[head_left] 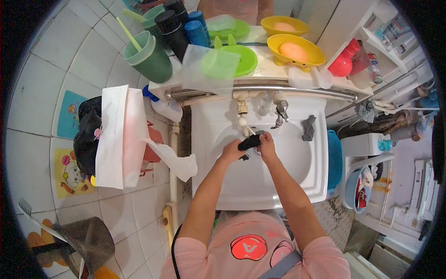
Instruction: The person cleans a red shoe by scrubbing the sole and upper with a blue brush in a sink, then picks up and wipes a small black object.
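Over the white sink (202,186), my two hands hold a small black cloth (249,142) that looks like a sock. My left hand (231,151) is closed on its left end, and my right hand (267,147) grips the other end. A dark end of cloth (244,157) hangs below my left fingers. Just above the cloth is the pale plastic tap (242,120), with a thin stream or spout reaching toward it. A metal tap (281,113) stands to its right. On the basin's right rim lies a crumpled dark grey cloth (308,128).
A shelf above the sink carries a green cup (148,58), black and blue bottles, a green dish (241,60) and a yellow soap dish (312,56). Paper (111,139) hangs at the left wall. A blue basin (334,160) stands right of the sink.
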`<action>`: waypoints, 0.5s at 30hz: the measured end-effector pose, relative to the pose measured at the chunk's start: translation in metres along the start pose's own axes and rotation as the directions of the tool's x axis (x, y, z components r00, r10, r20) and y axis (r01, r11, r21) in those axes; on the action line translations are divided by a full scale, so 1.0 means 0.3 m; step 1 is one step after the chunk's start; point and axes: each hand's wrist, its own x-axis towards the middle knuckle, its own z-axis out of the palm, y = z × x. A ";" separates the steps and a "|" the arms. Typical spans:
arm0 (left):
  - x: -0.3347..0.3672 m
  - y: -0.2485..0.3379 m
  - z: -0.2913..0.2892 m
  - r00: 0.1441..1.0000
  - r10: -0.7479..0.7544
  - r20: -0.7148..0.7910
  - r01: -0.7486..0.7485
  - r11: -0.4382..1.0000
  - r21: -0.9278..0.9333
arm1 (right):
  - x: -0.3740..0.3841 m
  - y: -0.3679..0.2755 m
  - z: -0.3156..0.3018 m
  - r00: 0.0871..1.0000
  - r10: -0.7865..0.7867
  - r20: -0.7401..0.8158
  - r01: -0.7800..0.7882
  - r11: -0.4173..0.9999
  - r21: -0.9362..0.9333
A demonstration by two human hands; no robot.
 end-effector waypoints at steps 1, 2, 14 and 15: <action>0.009 0.005 0.004 0.996 -0.016 -0.092 0.009 0.997 -0.073 | 0.007 -0.004 -0.010 1.000 -0.005 -0.006 0.005 1.000 0.000; 0.019 0.009 0.009 0.983 -0.040 -0.180 0.013 0.989 -0.147 | 0.015 -0.008 -0.021 0.999 -0.008 -0.044 0.002 0.990 -0.139; 0.104 -0.014 0.047 0.950 -0.117 -0.290 -0.037 0.879 -0.475 | -0.045 -0.023 -0.001 0.899 -0.088 0.430 0.395 0.589 -0.705; 0.103 -0.005 0.047 0.943 -0.173 -0.284 0.014 0.874 -0.486 | -0.068 -0.035 0.030 0.866 -0.143 0.478 0.474 0.537 -0.698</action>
